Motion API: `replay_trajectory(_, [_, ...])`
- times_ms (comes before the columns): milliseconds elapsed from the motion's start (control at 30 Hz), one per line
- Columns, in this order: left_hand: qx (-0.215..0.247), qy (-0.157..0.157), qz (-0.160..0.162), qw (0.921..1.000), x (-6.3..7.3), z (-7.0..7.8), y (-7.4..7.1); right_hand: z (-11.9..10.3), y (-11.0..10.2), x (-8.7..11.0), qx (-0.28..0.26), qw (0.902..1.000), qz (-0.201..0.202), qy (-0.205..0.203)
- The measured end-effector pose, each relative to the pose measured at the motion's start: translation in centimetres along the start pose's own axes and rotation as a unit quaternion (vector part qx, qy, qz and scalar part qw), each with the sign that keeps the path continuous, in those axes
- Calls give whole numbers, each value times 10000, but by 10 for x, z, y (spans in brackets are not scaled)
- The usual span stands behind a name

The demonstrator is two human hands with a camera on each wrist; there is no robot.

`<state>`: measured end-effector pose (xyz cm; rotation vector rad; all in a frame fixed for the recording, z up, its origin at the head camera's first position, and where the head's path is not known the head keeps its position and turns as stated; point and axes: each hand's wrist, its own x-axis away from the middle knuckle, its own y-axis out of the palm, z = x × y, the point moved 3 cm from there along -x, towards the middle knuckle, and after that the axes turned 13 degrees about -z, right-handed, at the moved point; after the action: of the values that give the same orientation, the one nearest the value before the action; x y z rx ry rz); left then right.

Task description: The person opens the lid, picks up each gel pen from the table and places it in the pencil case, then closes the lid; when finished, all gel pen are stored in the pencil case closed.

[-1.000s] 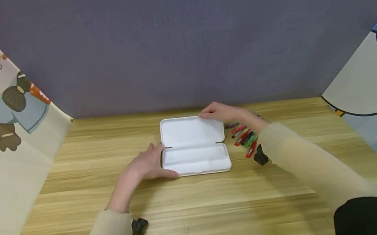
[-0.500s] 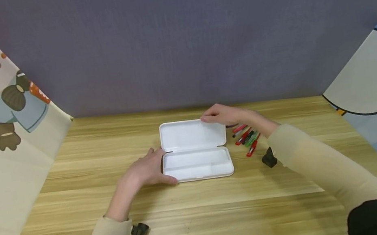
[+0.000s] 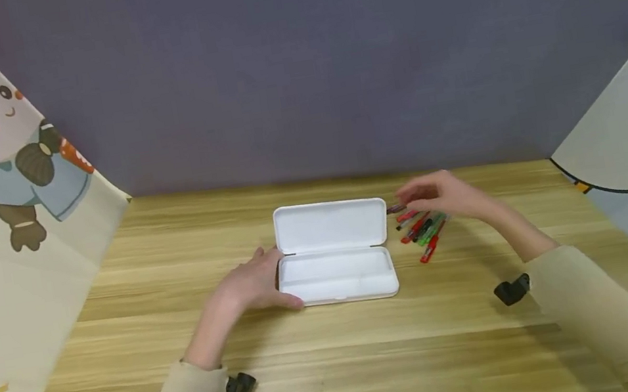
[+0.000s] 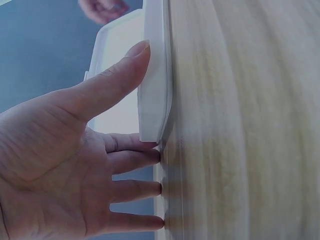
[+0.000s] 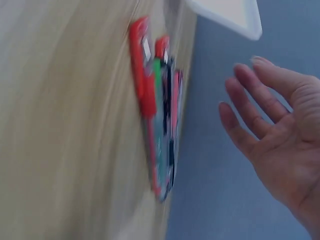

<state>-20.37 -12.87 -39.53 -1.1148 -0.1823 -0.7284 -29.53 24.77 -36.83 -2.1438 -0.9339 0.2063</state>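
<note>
A white pencil case (image 3: pixel 337 276) lies on the wooden table with its lid (image 3: pixel 331 226) raised at the back. My left hand (image 3: pixel 250 284) rests at its left end. The thumb touches the front wall, and the straight fingers reach along the side toward the hinge; in the left wrist view their tips meet the table. My right hand (image 3: pixel 443 194) hovers above several gel pens (image 3: pixel 426 233) with red, black and green parts, right of the case. Its fingers are loosely bent and hold nothing, apart from the pens in the right wrist view (image 5: pixel 155 110).
The wooden table (image 3: pixel 329 372) extends in front of the case. A grey-blue wall (image 3: pixel 318 65) stands close behind the table. Cartoon-printed panels (image 3: pixel 24 159) flank it on the left and right. Each wrist wears a small black camera (image 3: pixel 512 290).
My right hand has let go of the lid's top right corner and moved right, over the pens. The case has slid slightly toward me; my left hand stays at its left end.
</note>
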Motion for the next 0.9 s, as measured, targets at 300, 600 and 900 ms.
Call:
replay_trajectory(300, [-102,30,65,9999,-1,0,1,28,7,33,201,9997,-77,131])
replay_trajectory(600, [26,30,54,10000,-1,0,2,44,15,42,93,9985,-367,391])
replay_trajectory(900, [-8,-23,57,10000,-2,-2,2,49,17,43,220,9965,-479,654])
